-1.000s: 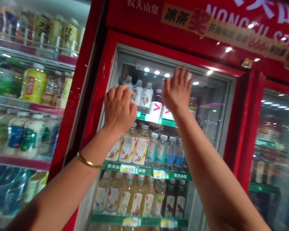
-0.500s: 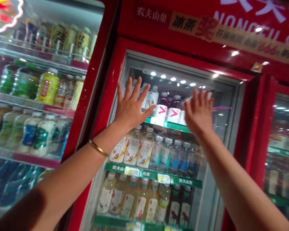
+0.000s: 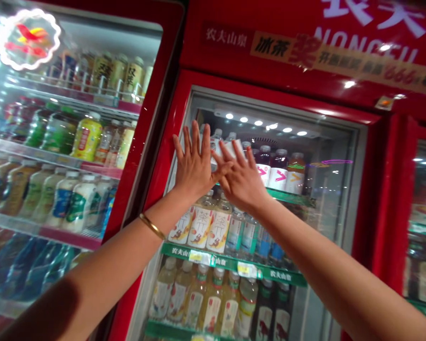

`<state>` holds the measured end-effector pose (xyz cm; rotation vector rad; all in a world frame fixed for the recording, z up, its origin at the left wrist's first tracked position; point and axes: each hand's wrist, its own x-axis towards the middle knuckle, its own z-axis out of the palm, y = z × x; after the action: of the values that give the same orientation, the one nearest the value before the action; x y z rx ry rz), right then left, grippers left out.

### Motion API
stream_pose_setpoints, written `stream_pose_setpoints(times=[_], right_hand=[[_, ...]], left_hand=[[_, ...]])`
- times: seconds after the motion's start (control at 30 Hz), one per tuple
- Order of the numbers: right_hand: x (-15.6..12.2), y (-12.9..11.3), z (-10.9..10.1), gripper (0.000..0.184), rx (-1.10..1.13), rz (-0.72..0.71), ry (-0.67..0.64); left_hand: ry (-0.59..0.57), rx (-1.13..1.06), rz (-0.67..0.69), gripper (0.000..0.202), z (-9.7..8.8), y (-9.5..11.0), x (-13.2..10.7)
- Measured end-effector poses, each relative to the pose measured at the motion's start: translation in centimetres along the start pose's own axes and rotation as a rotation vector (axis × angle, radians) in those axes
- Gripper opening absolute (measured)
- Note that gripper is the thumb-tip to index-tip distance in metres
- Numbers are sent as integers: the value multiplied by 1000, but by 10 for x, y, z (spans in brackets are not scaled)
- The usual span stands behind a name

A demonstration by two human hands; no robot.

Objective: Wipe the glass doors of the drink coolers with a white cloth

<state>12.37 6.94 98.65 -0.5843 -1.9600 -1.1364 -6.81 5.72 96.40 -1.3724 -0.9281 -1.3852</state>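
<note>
My left hand [image 3: 195, 166] is open, palm toward the glass door [image 3: 323, 189] of a red drinks fridge, its fingers spread near the upper left of the pane. A gold bangle [image 3: 152, 226] circles that wrist. Close beside it, my right hand [image 3: 243, 182] lies flat toward the same glass, and its fingers overlap the left thumb. A piece of white cloth or tissue [image 3: 237, 148] shows under the right fingers; most of it is hidden behind them. Past the glass stand bottles with white labels [image 3: 279, 173] on the top shelf.
Lower shelves hold tea bottles [image 3: 219, 232] and several other drinks behind green price strips [image 3: 280, 274]. A second drinks fridge [image 3: 128, 189] stands on the left, with bottles on its shelves. Another red-framed fridge [image 3: 404, 189] adjoins on the right. Light streaks reflect on the glass.
My right hand has swept left across the glass, with the white cloth under it, to meet my left hand. The left hand stays at nearly the same place. The view has shifted slightly.
</note>
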Motion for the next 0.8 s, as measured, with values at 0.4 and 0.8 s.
stream_pose_setpoints(times=[0.4, 0.8], right_hand=[[21, 77, -29, 75, -98, 545, 112], [-118, 163, -34, 74, 16, 764, 249]], left_hand=[[-46, -54, 16, 115, 1, -3, 1], [-24, -60, 6, 85, -3, 4, -2]])
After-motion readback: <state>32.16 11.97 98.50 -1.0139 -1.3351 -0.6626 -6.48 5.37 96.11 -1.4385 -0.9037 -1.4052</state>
